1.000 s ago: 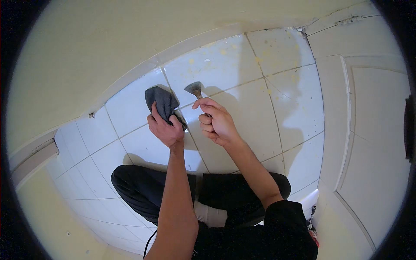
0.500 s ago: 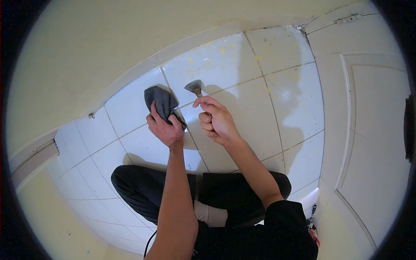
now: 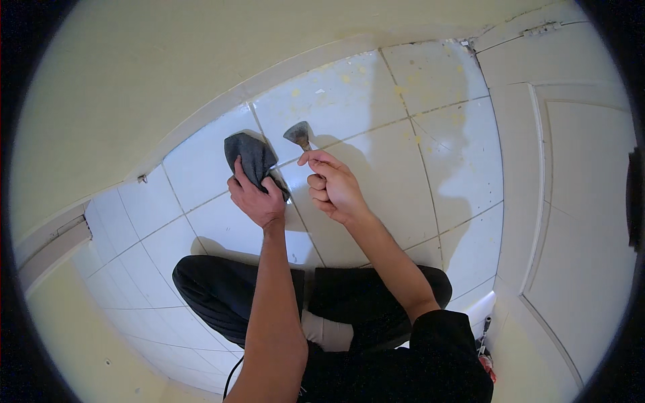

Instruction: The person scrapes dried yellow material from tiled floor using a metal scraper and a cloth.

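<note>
A dark grey cloth (image 3: 250, 154) lies bunched under my left hand (image 3: 256, 198), whose fingers and thumb grip its near part. My right hand (image 3: 336, 187) is closed around the handle of a scraper (image 3: 297, 136), with the index finger along it. The scraper's flared metal blade points away from me, to the right of the cloth; most of its handle is hidden in my fist. Beneath both hands is the white tiled floor (image 3: 222, 221). Yellowish spots (image 3: 346, 78) mark the tiles beyond the scraper.
A cream wall (image 3: 168, 74) with a skirting runs along the far side. To the right stands a pale panelled door (image 3: 584, 181). My crossed legs (image 3: 222, 289) in black trousers are close in front of me. Some small red and black items (image 3: 485, 359) lie at lower right.
The scraper's blade has tilted slightly up and to the left in my right hand. My left hand and the cloth have barely moved.
</note>
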### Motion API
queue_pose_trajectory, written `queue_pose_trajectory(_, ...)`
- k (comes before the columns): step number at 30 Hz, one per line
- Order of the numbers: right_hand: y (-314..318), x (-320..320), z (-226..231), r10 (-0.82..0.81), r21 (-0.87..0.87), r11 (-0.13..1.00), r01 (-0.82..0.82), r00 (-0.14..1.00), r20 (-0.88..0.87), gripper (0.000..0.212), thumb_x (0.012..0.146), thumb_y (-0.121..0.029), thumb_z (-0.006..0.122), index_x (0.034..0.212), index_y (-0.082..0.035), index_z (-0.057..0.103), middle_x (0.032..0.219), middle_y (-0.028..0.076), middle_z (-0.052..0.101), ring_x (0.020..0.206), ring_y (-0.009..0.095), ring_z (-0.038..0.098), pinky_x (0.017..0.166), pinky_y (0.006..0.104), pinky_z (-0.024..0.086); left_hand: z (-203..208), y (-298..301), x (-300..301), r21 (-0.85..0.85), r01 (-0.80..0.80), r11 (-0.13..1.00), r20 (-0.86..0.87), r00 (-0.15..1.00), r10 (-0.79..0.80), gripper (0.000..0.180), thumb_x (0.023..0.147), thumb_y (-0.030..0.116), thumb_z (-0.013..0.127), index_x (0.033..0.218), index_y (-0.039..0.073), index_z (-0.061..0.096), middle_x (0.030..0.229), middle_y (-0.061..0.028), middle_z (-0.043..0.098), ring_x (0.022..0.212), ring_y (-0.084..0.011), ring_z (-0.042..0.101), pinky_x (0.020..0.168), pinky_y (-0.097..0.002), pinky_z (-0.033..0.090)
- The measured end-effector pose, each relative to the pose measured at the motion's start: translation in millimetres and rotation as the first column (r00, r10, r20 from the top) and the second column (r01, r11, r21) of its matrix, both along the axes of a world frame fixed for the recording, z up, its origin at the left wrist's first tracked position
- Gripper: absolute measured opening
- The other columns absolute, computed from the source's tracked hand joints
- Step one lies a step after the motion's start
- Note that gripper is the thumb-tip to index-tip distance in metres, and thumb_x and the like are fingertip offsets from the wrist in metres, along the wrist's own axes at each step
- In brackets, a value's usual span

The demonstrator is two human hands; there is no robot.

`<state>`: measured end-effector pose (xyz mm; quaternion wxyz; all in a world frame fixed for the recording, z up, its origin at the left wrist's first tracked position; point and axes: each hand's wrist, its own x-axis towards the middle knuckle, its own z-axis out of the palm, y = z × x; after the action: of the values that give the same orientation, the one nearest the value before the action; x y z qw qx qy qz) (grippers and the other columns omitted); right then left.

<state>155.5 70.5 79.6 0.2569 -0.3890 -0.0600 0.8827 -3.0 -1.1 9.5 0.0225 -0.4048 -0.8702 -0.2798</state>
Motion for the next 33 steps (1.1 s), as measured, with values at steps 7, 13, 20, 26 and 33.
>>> queue_pose_trajectory(7, -0.5, -4.1, -2.7, -0.012, -0.009, 1.0, 0.012, 1.0, 0.01, 0.016, 0.111, -0.018, 0.047, 0.109, -0.015, 0.063, 0.06, -0.009, 0.028, 0.044, 0.003, 0.019, 0.037, 0.0249, 0.014, 1.2, 1.1, 0.3, 0.01, 0.01, 1.0, 0.004, 1.0, -0.01, 0.07, 0.078, 0.019, 0.055, 0.147, 0.008, 0.053, 0.109, -0.0204, 0.053, 0.098, -0.0417, 0.054, 0.092, -0.0506, 0.043)
queue_pose_trajectory(13, 1.5, -0.1, -2.8, -0.022, -0.032, 0.999, 0.022, 1.0, 0.014, 0.016, 0.111, -0.019, 0.048, 0.108, -0.014, 0.063, 0.06, -0.009, 0.027, 0.044, 0.003, 0.02, 0.037, 0.0248, 0.015, -1.0, 0.8, -0.1, 0.017, 0.005, 1.0, 0.004, 1.0, -0.005, 0.069, 0.078, 0.02, 0.055, 0.147, 0.008, 0.053, 0.11, -0.0209, 0.054, 0.099, -0.0421, 0.054, 0.092, -0.0511, 0.043)
queue_pose_trajectory(20, 4.3, 1.1, -6.0, 0.002, 0.041, 0.999, -0.006, 0.995, 0.096, 0.015, 0.111, -0.02, 0.05, 0.108, -0.014, 0.063, 0.058, -0.01, 0.027, 0.043, 0.003, 0.021, 0.037, 0.0246, 0.015, 0.1, -0.1, 0.0, -0.006, -0.003, 1.0, 0.009, 1.0, 0.003, 0.07, 0.078, 0.02, 0.055, 0.147, 0.009, 0.053, 0.11, -0.0209, 0.054, 0.099, -0.0425, 0.054, 0.092, -0.051, 0.042)
queue_pose_trajectory(26, 5.3, 5.4, 6.1, -0.065, 0.047, 0.997, 0.061, 0.994, 0.088, 0.015, 0.112, -0.02, 0.049, 0.111, -0.013, 0.062, 0.06, -0.01, 0.026, 0.044, 0.002, 0.02, 0.037, 0.0234, 0.017, 5.4, -0.3, 0.4, -0.054, -0.016, 0.998, 0.067, 0.998, 0.02, 0.069, 0.079, 0.023, 0.054, 0.147, 0.006, 0.052, 0.116, -0.0234, 0.054, 0.107, -0.0456, 0.055, 0.097, -0.0548, 0.043)
queue_pose_trajectory(33, 13.9, 16.9, -12.1, -0.14, 0.105, 0.986, 0.128, 0.983, 0.117, 0.015, 0.112, -0.021, 0.05, 0.115, -0.014, 0.063, 0.06, -0.009, 0.028, 0.044, 0.002, 0.021, 0.036, 0.0238, 0.017, -0.1, -0.3, -1.4, -0.011, -0.01, 1.0, 0.023, 1.0, 0.01, 0.071, 0.077, 0.021, 0.055, 0.147, 0.009, 0.054, 0.113, -0.022, 0.054, 0.101, -0.0432, 0.055, 0.095, -0.0519, 0.043)
